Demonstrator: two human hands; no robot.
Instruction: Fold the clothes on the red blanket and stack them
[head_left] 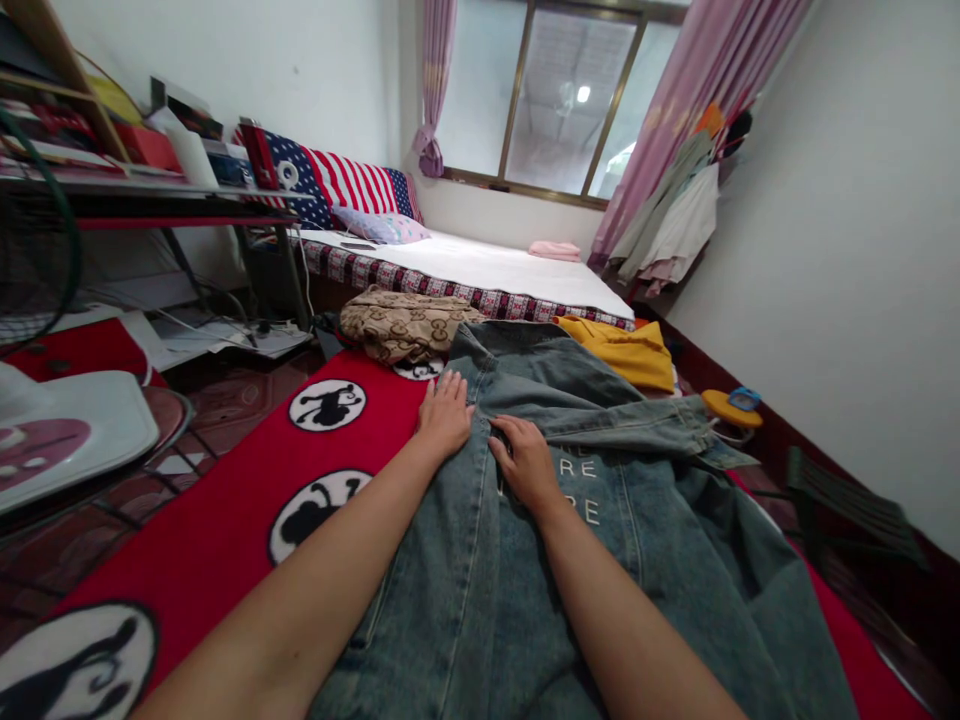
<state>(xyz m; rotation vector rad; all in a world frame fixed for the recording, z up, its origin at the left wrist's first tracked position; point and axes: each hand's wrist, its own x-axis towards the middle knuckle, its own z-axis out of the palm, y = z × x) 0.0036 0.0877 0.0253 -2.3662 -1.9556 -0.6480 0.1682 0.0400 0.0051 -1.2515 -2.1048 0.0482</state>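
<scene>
A faded blue denim jacket (600,540) with white letters on it lies spread over a red mat (225,520) printed with black-and-white round cartoon patches. My left hand (445,415) rests flat on the jacket's left edge, fingers stretched out and together. Just to its right, my right hand (527,462) presses on the denim with its fingers curled, pinching a fold of the cloth near the letters.
A brown patterned garment (401,325) and a yellow garment (626,350) lie beyond the jacket, in front of a low bed (480,270). A desk (150,195) and a white fan base (67,425) stand left. A green folded chair (847,505) lies right.
</scene>
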